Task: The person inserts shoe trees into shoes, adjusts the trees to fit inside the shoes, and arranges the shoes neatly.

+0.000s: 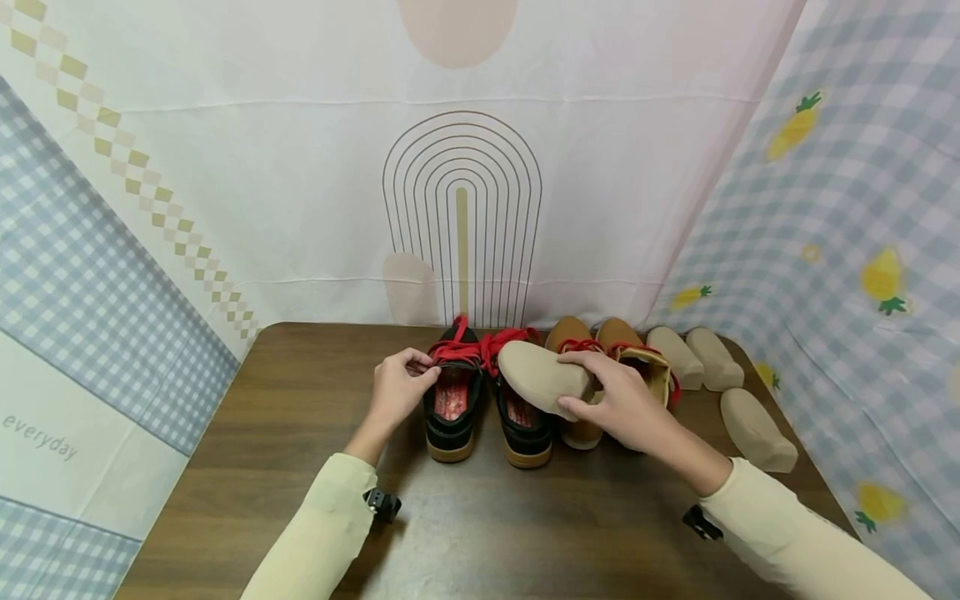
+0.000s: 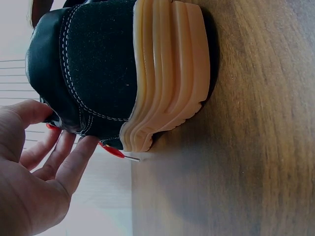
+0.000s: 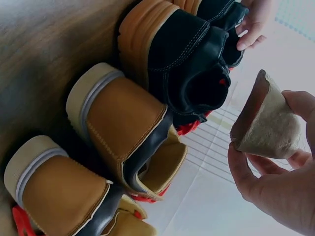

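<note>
My left hand [image 1: 401, 387] pinches the collar edge of the left black shoe [image 1: 450, 435], near its red laces [image 1: 455, 351]. In the left wrist view, thumb and fingers lie on either side of that edge, by the shoe's dark upper [image 2: 101, 59]. My right hand [image 1: 626, 404] holds a beige shoe insert [image 1: 538, 375] by its blunt heel end, the rounded toe pointing left. This insert hangs above the right black shoe [image 1: 527, 446], covering part of it. From the right wrist, the insert's heel end [image 3: 275, 128] shows between thumb and fingers.
Two tan shoes with red laces, the nearer one's heel [image 3: 123, 118] and the other's [image 3: 64, 191], stand right of the black pair. Three more beige inserts [image 1: 757, 431] lie at the table's right. A patterned cloth [image 1: 322, 192] hangs behind the wooden table [image 1: 300, 417].
</note>
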